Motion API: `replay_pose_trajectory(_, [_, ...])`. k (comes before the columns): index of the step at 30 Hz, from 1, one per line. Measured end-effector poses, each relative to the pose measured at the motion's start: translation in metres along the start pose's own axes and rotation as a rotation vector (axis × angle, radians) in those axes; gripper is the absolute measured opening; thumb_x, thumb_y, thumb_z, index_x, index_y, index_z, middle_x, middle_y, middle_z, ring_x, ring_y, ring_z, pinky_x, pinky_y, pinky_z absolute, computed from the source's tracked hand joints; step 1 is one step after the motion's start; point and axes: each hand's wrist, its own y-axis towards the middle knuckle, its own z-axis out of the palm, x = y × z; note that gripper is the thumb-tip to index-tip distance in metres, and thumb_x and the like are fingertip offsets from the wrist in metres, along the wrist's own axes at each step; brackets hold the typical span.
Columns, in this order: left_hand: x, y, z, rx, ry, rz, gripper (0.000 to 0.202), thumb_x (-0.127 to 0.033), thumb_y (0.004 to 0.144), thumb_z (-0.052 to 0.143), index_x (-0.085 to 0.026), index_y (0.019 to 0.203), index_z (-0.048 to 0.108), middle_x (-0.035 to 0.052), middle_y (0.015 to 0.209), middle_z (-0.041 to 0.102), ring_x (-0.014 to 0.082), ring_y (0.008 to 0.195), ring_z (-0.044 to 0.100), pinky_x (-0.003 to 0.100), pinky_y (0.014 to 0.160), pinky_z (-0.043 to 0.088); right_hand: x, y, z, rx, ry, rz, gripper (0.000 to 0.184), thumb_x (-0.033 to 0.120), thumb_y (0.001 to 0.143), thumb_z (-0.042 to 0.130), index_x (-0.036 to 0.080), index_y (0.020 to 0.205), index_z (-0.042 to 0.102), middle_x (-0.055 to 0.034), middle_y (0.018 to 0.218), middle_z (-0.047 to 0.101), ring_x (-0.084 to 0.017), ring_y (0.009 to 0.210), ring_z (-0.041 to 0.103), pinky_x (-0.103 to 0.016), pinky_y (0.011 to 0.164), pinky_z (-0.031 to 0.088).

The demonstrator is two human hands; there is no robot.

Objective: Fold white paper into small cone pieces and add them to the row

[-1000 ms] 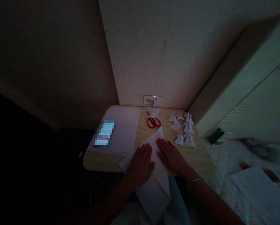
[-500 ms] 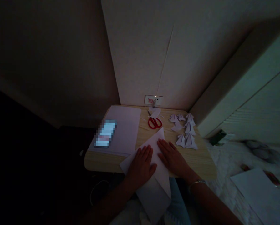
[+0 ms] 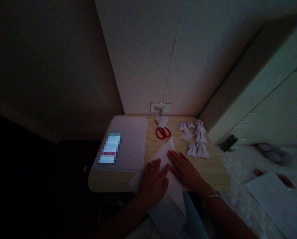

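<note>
A large sheet of white paper (image 3: pixel 174 196), folded to a point at its far end, lies on the small wooden table and hangs over its near edge. My left hand (image 3: pixel 153 181) rests flat on the paper's left part, fingers stretched out. On its right edge, near the folded tip, my right hand (image 3: pixel 184 167) presses with fingers extended. The two hands almost meet in the middle of the sheet. Just beyond the tip sit red-handled scissors (image 3: pixel 163 132), their blades partly under paper scraps (image 3: pixel 162 121).
Several folded paper figures (image 3: pixel 200 136) stand at the table's (image 3: pixel 210 176) right. A lit, blurred phone (image 3: pixel 110 148) lies on a stack of white paper (image 3: pixel 134 142) at left. Behind is a wall socket (image 3: pixel 160 108). On the bed at right lies another white sheet (image 3: pixel 275 199).
My left thumb and forefinger have spread and moved right, toward my right hand. My right hand stays pressed on the paper's edge. The view has shifted slightly.
</note>
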Motion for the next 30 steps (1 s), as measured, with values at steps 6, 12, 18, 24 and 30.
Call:
replay_pose_trajectory(6, [0.005, 0.001, 0.004, -0.026, 0.014, 0.115, 0.050, -0.035, 0.089, 0.038, -0.026, 0.138, 0.034, 0.0061, 0.149, 0.027, 0.0285, 0.136, 0.024, 0.054, 0.108, 0.023, 0.002, 0.002, 0.000, -0.003, 0.000, 0.011, 0.051, 0.022, 0.092, 0.035, 0.018, 0.142, 0.028, -0.0103, 0.145, 0.033, -0.021, 0.133, 0.034, -0.046, 0.109, 0.028])
replay_pose_trajectory(12, [0.006, 0.001, 0.004, 0.011, 0.045, 0.122, 0.051, -0.036, 0.091, 0.032, -0.025, 0.141, 0.028, 0.0060, 0.150, 0.024, 0.0283, 0.137, 0.022, 0.055, 0.109, 0.020, -0.003, 0.016, 0.000, 0.000, 0.009, 0.064, 0.047, 0.024, 0.093, 0.034, 0.015, 0.138, 0.035, -0.0118, 0.143, 0.037, -0.022, 0.131, 0.036, -0.045, 0.108, 0.032])
replay_pose_trajectory(18, [0.006, 0.001, 0.001, 0.030, 0.036, 0.120, 0.050, -0.037, 0.091, 0.032, -0.025, 0.140, 0.030, 0.0064, 0.149, 0.026, 0.0278, 0.137, 0.023, 0.053, 0.110, 0.019, -0.011, 0.033, -0.003, 0.008, -0.013, 0.074, 0.046, 0.025, 0.092, 0.034, 0.010, 0.136, 0.040, -0.0149, 0.141, 0.039, -0.024, 0.131, 0.037, -0.045, 0.108, 0.031])
replay_pose_trajectory(24, [0.004, 0.001, -0.002, 0.026, 0.029, 0.106, 0.049, -0.035, 0.091, 0.033, -0.026, 0.139, 0.031, 0.0056, 0.149, 0.027, 0.0269, 0.136, 0.025, 0.052, 0.110, 0.019, -0.017, 0.032, 0.001, 0.015, 0.004, 0.020, 0.048, 0.027, 0.093, 0.033, 0.011, 0.138, 0.035, -0.0144, 0.143, 0.036, -0.022, 0.134, 0.031, -0.045, 0.109, 0.028])
replay_pose_trajectory(30, [0.005, 0.000, 0.000, 0.011, 0.047, 0.102, 0.050, -0.035, 0.091, 0.034, -0.025, 0.139, 0.032, 0.0060, 0.148, 0.028, 0.0271, 0.135, 0.026, 0.052, 0.109, 0.020, -0.018, 0.032, 0.001, 0.047, -0.047, 0.009, 0.048, 0.028, 0.094, 0.030, 0.011, 0.139, 0.033, -0.0123, 0.146, 0.032, -0.023, 0.134, 0.030, -0.045, 0.109, 0.027])
